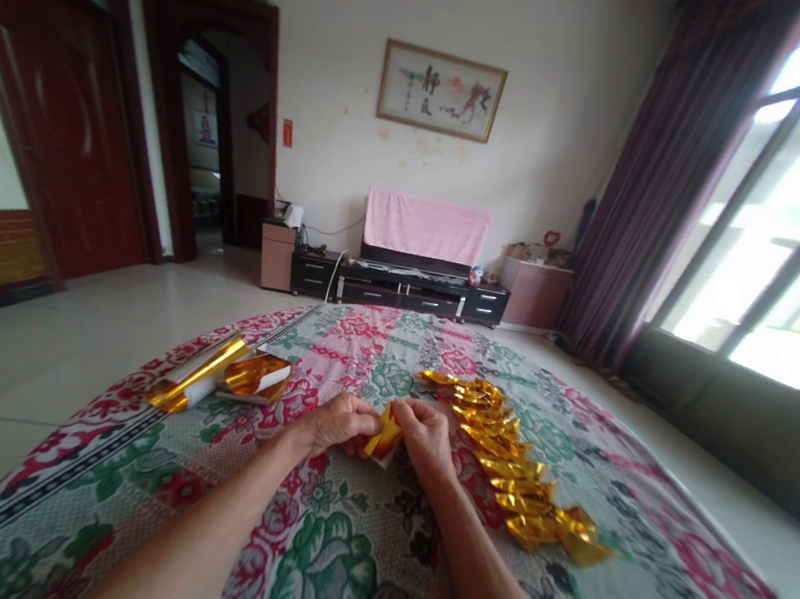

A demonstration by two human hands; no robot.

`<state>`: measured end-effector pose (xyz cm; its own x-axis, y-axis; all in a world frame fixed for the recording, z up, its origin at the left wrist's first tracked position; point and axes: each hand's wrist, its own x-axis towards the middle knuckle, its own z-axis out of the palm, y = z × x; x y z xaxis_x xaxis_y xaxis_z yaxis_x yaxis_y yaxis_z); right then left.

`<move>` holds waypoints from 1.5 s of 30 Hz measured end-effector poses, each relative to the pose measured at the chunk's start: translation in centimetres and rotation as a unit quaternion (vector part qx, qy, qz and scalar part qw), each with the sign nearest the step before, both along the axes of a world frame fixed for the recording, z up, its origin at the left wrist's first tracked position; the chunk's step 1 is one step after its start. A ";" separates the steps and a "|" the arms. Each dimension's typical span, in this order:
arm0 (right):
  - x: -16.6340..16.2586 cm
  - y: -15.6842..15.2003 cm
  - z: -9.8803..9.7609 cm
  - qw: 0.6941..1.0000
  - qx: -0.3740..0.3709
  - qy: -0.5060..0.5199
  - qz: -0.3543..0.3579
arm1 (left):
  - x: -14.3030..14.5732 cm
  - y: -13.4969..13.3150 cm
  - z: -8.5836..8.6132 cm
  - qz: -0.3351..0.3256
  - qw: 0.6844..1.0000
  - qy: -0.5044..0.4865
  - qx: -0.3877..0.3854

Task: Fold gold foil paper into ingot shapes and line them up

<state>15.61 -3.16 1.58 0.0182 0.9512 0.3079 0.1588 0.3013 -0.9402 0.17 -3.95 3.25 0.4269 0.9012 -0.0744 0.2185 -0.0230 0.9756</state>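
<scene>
Between my two hands is a small piece of gold foil paper (384, 436), partly folded, with a pale edge showing at its lower side. My left hand (344, 424) pinches it from the left, fingers closed. On the other side my right hand (425, 435) grips its upper right part with thumb and fingers pressed together. To the right lie several folded gold foil ingots (500, 437), lined up in an overlapping row that runs toward me. Left of my hands, a curled sheet of gold foil paper (202, 374) sits beside a curled stack of gold foil paper (258, 376).
A flowered cloth (326, 571) in red, green and grey covers the surface under my hands. Beyond it stands a low black cabinet (400, 297) against the wall, with a pink towel (427, 226) draped over something on top. A purple curtain (670, 170) hangs by the window.
</scene>
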 end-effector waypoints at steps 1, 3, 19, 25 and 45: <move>0.0 0.0 0.0 1.000 -0.001 0.000 -0.003 | 0.0 0.0 0.0 0.001 1.000 0.000 0.000; 0.0 0.0 0.1 1.000 0.000 0.002 -0.006 | 0.0 0.0 -0.1 0.003 1.000 -0.002 0.000; -0.1 0.6 -0.7 0.999 -0.006 -0.024 -0.034 | -0.4 0.0 -0.1 -0.016 0.999 -0.026 -0.016; 0.0 0.5 -0.5 0.998 -0.009 -0.034 -0.043 | -0.9 -0.3 0.4 -0.054 0.997 -0.042 -0.038; -0.1 0.4 -0.6 0.998 -0.003 -0.029 -0.060 | -0.8 0.3 -0.6 -0.011 0.999 -0.033 -0.004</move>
<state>15.53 -2.75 0.98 0.1143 0.9451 0.3060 0.2469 0.2713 -0.9303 -0.59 -3.64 2.63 0.4504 0.8913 -0.0529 0.1536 -0.0189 0.9880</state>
